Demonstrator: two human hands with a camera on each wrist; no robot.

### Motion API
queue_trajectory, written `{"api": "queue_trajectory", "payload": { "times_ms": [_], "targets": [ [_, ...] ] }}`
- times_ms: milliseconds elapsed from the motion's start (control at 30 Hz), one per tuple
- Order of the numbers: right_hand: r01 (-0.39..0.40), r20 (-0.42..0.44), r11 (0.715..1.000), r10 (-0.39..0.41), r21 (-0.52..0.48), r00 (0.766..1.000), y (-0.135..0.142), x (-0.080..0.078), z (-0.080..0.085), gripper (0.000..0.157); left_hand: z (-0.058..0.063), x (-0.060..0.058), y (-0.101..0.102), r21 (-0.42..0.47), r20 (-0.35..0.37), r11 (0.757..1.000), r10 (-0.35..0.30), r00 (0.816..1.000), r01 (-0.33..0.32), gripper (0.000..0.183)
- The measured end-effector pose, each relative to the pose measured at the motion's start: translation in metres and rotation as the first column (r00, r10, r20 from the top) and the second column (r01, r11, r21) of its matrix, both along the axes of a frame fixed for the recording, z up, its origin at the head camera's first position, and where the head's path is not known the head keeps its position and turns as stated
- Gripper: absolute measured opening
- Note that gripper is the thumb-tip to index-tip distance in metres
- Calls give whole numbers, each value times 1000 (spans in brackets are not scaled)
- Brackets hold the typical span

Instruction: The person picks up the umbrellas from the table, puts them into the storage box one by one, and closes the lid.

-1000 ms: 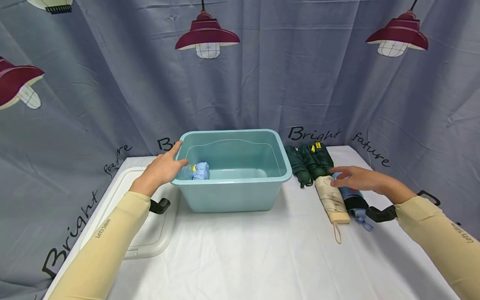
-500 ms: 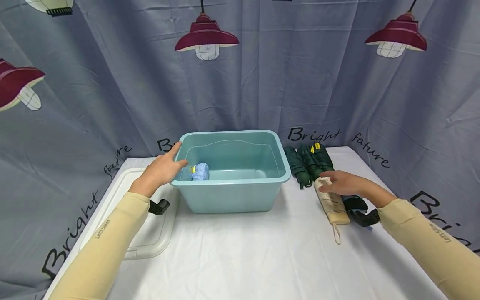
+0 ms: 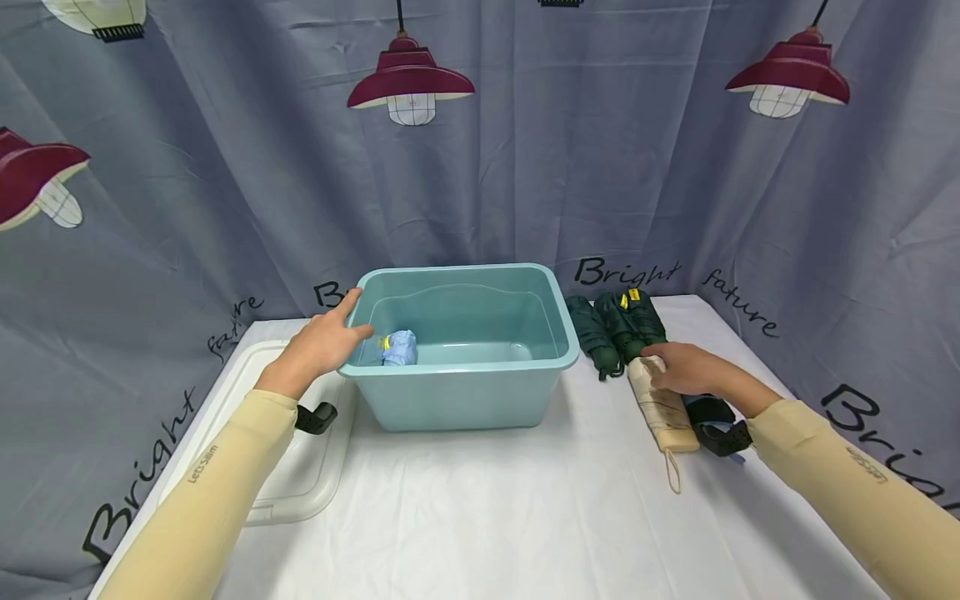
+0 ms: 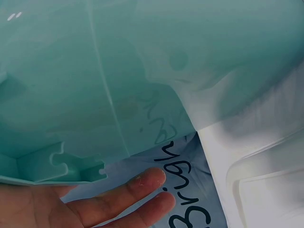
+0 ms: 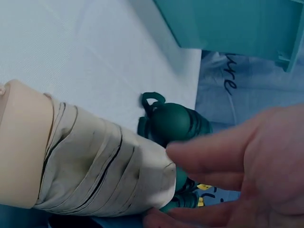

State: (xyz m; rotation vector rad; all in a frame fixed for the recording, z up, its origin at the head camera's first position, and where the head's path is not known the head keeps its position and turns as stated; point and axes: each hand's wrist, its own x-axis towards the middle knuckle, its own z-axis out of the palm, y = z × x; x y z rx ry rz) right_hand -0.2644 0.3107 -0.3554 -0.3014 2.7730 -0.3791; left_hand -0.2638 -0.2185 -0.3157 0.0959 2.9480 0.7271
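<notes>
At the right fingers (image 5: 204,154): spread, straddling the far end of the cream umbrella (image 5: 107,164); the upper tip seems to touch the cloth, but whether they press cannot be told.

Right hand (image 3: 688,368): above that end of the cream umbrella, whose handle and cord loop lie from the fingers toward the person.

Step in hand: judging by the pose, taking hold of the cream umbrella, which lies on the table.

Next move: likely calls for the fingers to close evenly on both sides of the cloth, without snagging the neighbours.

Dark green umbrellas (image 3: 593,337): just beyond the right fingers and to their left.

Dark blue umbrella (image 3: 706,407): behind the right fingers, mostly hidden by hand and wrist.

Teal bin (image 3: 453,402): well left of the right fingers, a light blue bundle (image 3: 401,348) inside.

Left hand (image 3: 318,348): at the bin's left rim, fingers straight, thumb over the inside.

Off-white lid (image 3: 307,468): below the left fingers, flat on the table (image 3: 480,517).
</notes>
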Motion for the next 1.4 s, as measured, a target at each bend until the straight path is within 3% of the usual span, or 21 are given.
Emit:
{"api": "queue_trajectory", "payload": {
  "times_ms": [333, 767, 1067, 1400],
  "targets": [
    [28, -80, 998, -24, 48, 997, -4, -6, -8, 62, 0, -1, -1, -4, 8, 1000, 3, 1000, -3, 81],
    [46, -190, 991, -22, 126, 982, -13, -3, -18, 79, 3, 0, 0, -12, 18, 1000, 15, 1000, -14, 81],
    [98, -172, 989, -78, 112, 982, -16, 1, -22, 90, 2, -1, 2, -18, -2, 1000, 9, 1000, -9, 80],
    [72, -194, 994, -55, 82, 979, -14, 5, -27, 96, 2, 0, 2, -24, 17, 1000, 12, 1000, -12, 80]
  ]
}}
